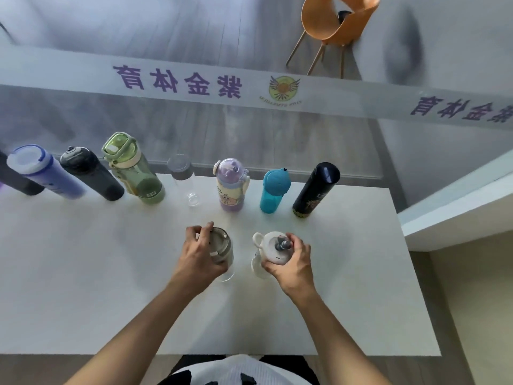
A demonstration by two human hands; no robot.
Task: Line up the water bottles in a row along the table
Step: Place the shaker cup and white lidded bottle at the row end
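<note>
Two upright bottles being gripped near the table's (83, 273) middle, steel-lidded bottle (220, 245) by left hand (198, 254), white bottle (270, 250) by right hand (291, 259), remaining bottles (233, 184) being kept in a row along the far edge

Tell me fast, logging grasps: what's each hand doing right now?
Left hand: closed around the grey-lidded clear bottle.
Right hand: closed around the white bottle with a looped lid.

Row of bottles (232, 184) along table's (83, 273) far edge; two bottles (220, 247) nearer.
</note>
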